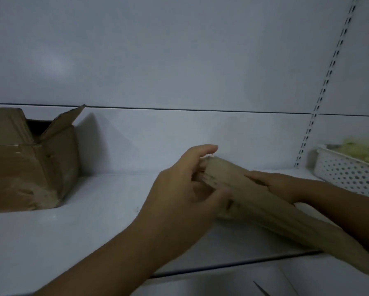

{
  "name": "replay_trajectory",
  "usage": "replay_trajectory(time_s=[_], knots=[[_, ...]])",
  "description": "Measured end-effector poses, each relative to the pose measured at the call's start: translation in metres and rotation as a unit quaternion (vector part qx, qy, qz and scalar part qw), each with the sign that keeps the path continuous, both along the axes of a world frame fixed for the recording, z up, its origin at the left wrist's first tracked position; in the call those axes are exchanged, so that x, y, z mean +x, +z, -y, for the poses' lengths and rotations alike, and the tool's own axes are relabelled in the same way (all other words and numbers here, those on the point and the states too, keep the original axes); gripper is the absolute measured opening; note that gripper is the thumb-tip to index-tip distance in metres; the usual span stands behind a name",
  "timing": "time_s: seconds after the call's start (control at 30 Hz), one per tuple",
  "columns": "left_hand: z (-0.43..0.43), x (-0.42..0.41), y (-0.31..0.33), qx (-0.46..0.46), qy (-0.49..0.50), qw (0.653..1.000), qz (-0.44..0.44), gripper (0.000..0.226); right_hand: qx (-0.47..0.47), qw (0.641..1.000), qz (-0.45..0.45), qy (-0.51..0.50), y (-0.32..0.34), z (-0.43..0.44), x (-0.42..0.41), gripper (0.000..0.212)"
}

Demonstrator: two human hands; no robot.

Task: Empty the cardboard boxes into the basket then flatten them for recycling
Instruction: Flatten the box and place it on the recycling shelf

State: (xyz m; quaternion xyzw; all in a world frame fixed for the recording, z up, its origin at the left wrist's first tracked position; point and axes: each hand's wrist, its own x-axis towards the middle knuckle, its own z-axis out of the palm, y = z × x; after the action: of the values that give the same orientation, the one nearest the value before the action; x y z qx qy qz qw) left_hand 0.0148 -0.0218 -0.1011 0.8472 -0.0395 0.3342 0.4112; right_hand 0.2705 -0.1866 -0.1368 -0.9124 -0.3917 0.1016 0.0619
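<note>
1. Head view, hands: your left hand [185,189] is wrapped around the near-left end of a folded cardboard box [262,206], fingers curled over the top edge, thumb underneath. Your right hand [286,186] is clamped on the same piece further along, mostly hidden behind it. Both are gripping; neither is free.
2. Same view, the piece: it looks collapsed into a narrow, long slab, held tilted just above the white shelf [93,210], running from centre to the lower right corner. I'd judge this one empty and mostly flat; you seem to be squeezing the last fold down.
3. Same view, left side: a second box [29,163] stands on the shelf against the back panel, well apart from your hands. Top flaps are open, body creased but in full shape. Can't tell if anything is inside; the opening is dark.
4. Same view, right edge: a white perforated basket [348,174] sits on the shelf near your right hand, with pale yellow-green items [361,150] in it, too blurred to identify.
5. Progress, as a judgement: one box nearly done. Left: check or empty the standing one, then flatten it.
</note>
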Motion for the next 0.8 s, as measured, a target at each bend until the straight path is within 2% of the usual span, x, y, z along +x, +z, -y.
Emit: replay_trajectory(time_s=[0.1,0.17,0.23,0.3,0.33,0.4,0.47,0.5,0.57,0.67,0.77,0.8], knots=[[0.020,0.002,0.002,-0.058,-0.125,0.990,0.019,0.035,-0.014,0.997,0.076,-0.006,0.020,0.008,0.002,0.041],[0.022,0.014,0.003,-0.010,-0.116,0.991,0.066,0.023,0.023,0.992,0.122,0.010,0.045,0.011,-0.015,0.029],[0.021,0.028,0.006,0.069,-0.058,0.990,0.109,0.026,0.145,0.980,0.129,0.034,0.072,0.014,-0.047,0.026],[0.017,0.042,0.008,0.112,-0.028,0.983,0.141,0.029,0.261,0.957,0.109,0.059,0.092,0.021,-0.082,0.027],[0.016,0.048,0.009,0.120,-0.016,0.981,0.153,0.029,0.275,0.954,0.093,0.073,0.097,0.026,-0.099,0.030],[0.019,0.059,0.014,0.109,-0.002,0.982,0.156,0.028,0.234,0.964,0.090,0.090,0.093,0.034,-0.124,0.042],[0.027,0.068,0.021,0.073,-0.013,0.986,0.152,0.023,0.204,0.956,0.175,0.114,0.082,0.034,-0.134,0.043],[0.033,0.070,0.024,0.059,-0.028,0.987,0.147,0.019,0.217,0.946,0.211,0.116,0.076,0.034,-0.133,0.030],[0.042,0.075,0.026,0.005,-0.065,0.988,0.139,0.007,0.279,0.934,0.209,0.082,0.064,0.036,-0.123,0.012],[0.040,0.079,0.019,-0.090,-0.070,0.989,0.099,0.013,0.378,0.918,0.111,-0.037,0.059,0.044,-0.111,0.021],[0.039,0.083,0.000,-0.052,-0.060,0.996,-0.045,0.016,0.423,0.901,0.034,-0.090,0.060,0.052,-0.102,0.034],[0.042,0.083,-0.006,-0.054,-0.078,0.991,-0.097,0.027,0.432,0.897,0.015,-0.092,0.061,0.053,-0.102,0.037]])
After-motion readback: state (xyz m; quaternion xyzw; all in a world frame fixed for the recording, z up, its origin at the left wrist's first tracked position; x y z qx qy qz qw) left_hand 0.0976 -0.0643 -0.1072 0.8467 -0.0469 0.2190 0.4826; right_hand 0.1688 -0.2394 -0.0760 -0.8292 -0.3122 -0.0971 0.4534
